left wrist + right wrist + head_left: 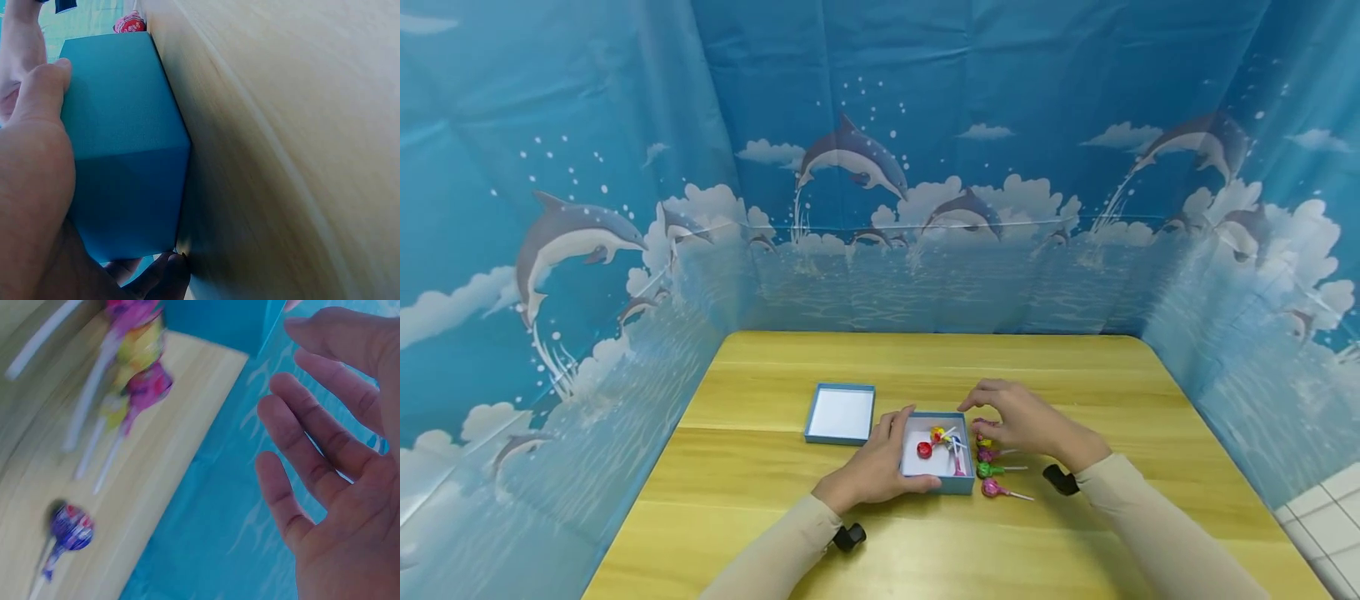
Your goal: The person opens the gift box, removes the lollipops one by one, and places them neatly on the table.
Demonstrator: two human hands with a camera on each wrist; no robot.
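Note:
A blue open box (pixel 955 485) with a white inside stands on the table. Several lollipops lie in it, among them a red lollipop (pixel 924 450). My left hand (pixel 880 462) grips the box from its left side, the thumb along the front wall; the left wrist view shows this thumb and wall (pixel 119 100) close up. Over the box's right edge hovers my right hand (pixel 1018 421), its fingers (pixel 306 450) loosely bent with nothing between them. Beneath and beside it several lollipops form a column, including a green lollipop (pixel 985 470) and a pink lollipop (pixel 992 487).
To the left of the box lies a shallow blue lid (pixel 842 412), its white inside facing up. A blue-purple lollipop (pixel 72 526) lies apart from the others in the right wrist view. A dolphin-print curtain (pixel 925 275) surrounds the wooden table (pixel 760 500) at the back and sides.

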